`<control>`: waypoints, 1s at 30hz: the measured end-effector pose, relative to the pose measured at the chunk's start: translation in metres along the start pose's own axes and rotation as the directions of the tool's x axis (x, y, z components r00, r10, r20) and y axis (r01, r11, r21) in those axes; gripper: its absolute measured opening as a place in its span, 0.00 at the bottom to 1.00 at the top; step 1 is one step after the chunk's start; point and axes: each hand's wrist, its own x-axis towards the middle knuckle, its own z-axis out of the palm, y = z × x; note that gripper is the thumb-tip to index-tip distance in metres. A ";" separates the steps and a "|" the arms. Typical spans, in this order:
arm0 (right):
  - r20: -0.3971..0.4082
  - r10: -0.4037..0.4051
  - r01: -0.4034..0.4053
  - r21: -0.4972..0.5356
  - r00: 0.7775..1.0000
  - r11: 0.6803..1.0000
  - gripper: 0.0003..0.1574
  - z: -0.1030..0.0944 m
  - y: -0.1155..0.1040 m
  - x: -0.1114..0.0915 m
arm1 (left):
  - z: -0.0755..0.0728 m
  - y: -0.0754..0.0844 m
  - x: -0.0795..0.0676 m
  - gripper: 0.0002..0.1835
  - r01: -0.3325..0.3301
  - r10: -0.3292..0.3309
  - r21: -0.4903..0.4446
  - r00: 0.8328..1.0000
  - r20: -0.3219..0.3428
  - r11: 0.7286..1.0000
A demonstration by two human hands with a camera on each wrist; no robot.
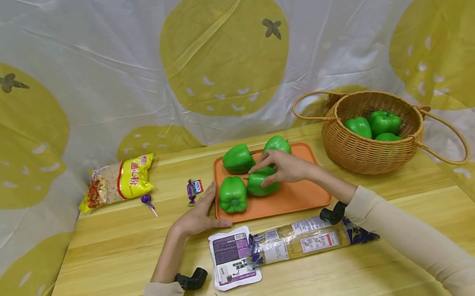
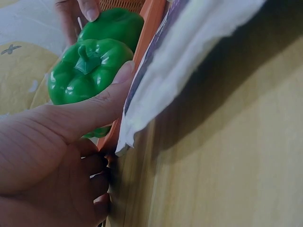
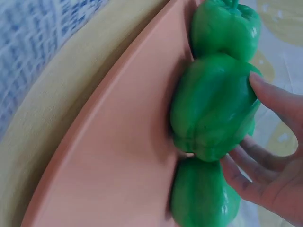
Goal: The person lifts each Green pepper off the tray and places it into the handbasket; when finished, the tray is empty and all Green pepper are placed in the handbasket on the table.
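On the orange tray [image 1: 291, 201] sit several green bell peppers. My right hand [image 1: 283, 165] grips the front-right green bell pepper [image 1: 261, 185], thumb on one side and fingers on the other; in the right wrist view this pepper [image 3: 213, 106] lies on the tray between two others. My left hand [image 1: 199, 215] holds the tray's front left corner, thumb along the front rim and fingers along the left side. Beside its thumb, in the left wrist view, is the front-left pepper [image 2: 85, 71]. Partly behind the right hand stands the back-right pepper [image 1: 276, 143]; the back-left pepper [image 1: 237, 159] is fully seen.
A wicker basket [image 1: 358, 155] with green peppers inside stands right of the tray. In front lie a white-and-purple pouch [image 1: 231, 261] and a noodle pack [image 1: 306, 240]. To the left are a yellow food bag [image 1: 118, 181], a lollipop [image 1: 147, 200] and small wrapped candies [image 1: 190, 191].
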 end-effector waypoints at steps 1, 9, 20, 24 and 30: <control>0.006 -0.002 0.002 0.004 1.000 1.000 0.27 -0.002 0.000 -0.002 | 0.000 0.000 0.000 0.63 0.001 -0.001 -0.001 1.000 0.002 1.000; 0.041 0.007 -0.010 0.082 0.999 0.997 0.28 -0.031 0.001 -0.030 | 0.000 0.000 -0.001 0.63 0.007 -0.007 -0.014 1.000 0.001 1.000; 0.033 0.091 -0.092 0.045 0.995 0.995 0.27 -0.099 0.003 -0.074 | 0.000 -0.001 0.001 0.63 -0.015 0.015 -0.020 1.000 0.004 1.000; 0.003 0.123 -0.123 0.027 0.992 0.992 0.26 -0.119 0.005 -0.086 | 0.000 0.000 0.001 0.62 -0.019 0.019 -0.018 1.000 0.007 1.000; -0.053 0.203 -0.203 -0.007 0.978 0.979 0.26 -0.149 0.011 -0.101 | 0.001 0.001 0.001 0.62 -0.028 0.028 -0.019 1.000 0.002 0.999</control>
